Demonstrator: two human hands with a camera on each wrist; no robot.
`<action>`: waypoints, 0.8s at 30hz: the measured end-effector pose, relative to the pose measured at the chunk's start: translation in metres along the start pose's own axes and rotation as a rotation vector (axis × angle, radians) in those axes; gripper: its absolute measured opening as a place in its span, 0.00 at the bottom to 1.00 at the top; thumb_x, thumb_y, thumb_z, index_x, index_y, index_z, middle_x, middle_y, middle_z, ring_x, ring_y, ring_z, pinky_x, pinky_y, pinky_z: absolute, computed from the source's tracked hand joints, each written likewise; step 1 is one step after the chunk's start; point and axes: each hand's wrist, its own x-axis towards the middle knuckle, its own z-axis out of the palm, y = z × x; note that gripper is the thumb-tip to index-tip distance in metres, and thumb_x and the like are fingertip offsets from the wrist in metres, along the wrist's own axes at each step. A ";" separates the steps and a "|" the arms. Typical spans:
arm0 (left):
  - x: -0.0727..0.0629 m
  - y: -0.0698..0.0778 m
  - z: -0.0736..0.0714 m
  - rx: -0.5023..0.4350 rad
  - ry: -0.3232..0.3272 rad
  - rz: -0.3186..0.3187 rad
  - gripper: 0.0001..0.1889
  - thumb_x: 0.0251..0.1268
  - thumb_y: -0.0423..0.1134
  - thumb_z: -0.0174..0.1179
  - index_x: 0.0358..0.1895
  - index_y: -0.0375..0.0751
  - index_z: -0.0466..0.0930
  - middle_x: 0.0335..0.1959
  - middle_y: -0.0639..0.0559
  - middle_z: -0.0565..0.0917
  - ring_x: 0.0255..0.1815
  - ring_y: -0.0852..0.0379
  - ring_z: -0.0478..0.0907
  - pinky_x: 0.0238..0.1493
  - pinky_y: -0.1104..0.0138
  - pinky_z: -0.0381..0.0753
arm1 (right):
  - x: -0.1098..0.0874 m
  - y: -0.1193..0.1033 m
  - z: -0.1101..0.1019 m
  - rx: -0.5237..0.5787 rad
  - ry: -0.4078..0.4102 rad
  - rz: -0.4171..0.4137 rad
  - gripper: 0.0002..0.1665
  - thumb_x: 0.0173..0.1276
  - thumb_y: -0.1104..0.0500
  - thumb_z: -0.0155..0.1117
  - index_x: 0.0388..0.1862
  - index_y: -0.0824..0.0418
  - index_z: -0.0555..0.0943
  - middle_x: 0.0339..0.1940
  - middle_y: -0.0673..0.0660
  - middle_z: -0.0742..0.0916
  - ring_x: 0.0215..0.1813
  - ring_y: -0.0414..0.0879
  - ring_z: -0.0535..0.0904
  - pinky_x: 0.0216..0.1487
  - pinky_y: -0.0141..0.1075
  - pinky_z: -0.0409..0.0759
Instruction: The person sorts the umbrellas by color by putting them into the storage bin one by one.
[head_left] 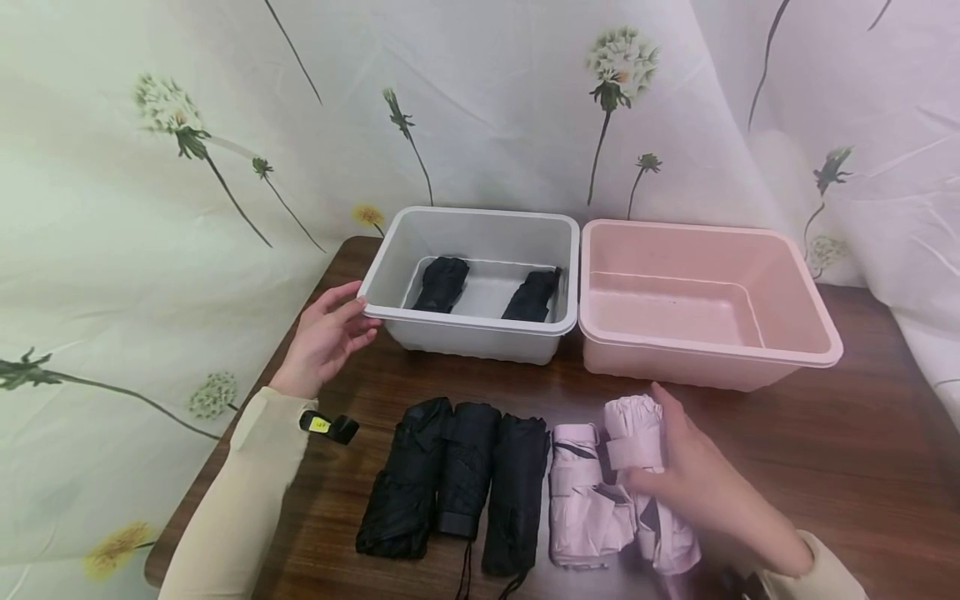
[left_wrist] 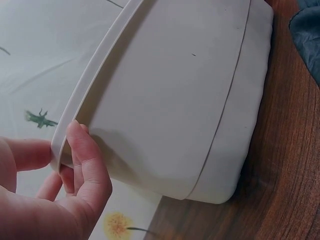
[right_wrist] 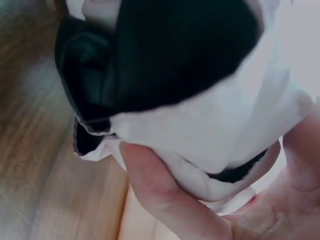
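My left hand (head_left: 324, 337) pinches the front left corner of the grey bin (head_left: 480, 340), thumb on one side of the rim and fingers under it. Two folded black umbrellas (head_left: 442, 284) lie inside that bin. In the head view my right hand (head_left: 701, 475) grips a folded pale pink umbrella (head_left: 637, 446) at the right end of a row. The right wrist view shows its loose folds, dark inside, against my thumb or finger. Beside it lies another pale pink umbrella (head_left: 581, 500), then three black folded umbrellas (head_left: 465, 471) to the left.
A pink bin (head_left: 675, 358) stands right beside the grey one at the back of the brown wooden table (head_left: 847, 433). Behind both hangs a pale cloth (head_left: 495, 108) printed with dandelions. Cords (head_left: 467, 571) trail from the black umbrellas towards the front.
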 end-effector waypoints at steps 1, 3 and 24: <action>0.000 0.000 0.000 -0.003 -0.003 0.001 0.26 0.69 0.40 0.58 0.68 0.47 0.62 0.53 0.48 0.71 0.34 0.60 0.83 0.38 0.70 0.84 | -0.001 -0.001 -0.002 -0.004 0.006 -0.007 0.70 0.51 0.44 0.74 0.79 0.58 0.37 0.73 0.72 0.65 0.67 0.63 0.69 0.64 0.63 0.67; 0.000 0.000 0.000 -0.008 -0.005 0.002 0.26 0.69 0.40 0.58 0.67 0.47 0.62 0.53 0.48 0.71 0.34 0.60 0.83 0.37 0.70 0.84 | -0.002 -0.002 -0.005 -0.009 0.015 -0.017 0.71 0.51 0.44 0.74 0.79 0.58 0.36 0.73 0.72 0.64 0.67 0.64 0.69 0.64 0.63 0.67; -0.001 0.001 0.002 0.017 0.000 -0.006 0.27 0.70 0.40 0.57 0.69 0.46 0.60 0.55 0.52 0.70 0.34 0.60 0.82 0.37 0.71 0.84 | -0.004 -0.014 -0.046 -0.016 0.152 -0.066 0.63 0.49 0.55 0.76 0.77 0.60 0.47 0.42 0.62 0.84 0.35 0.46 0.80 0.35 0.37 0.78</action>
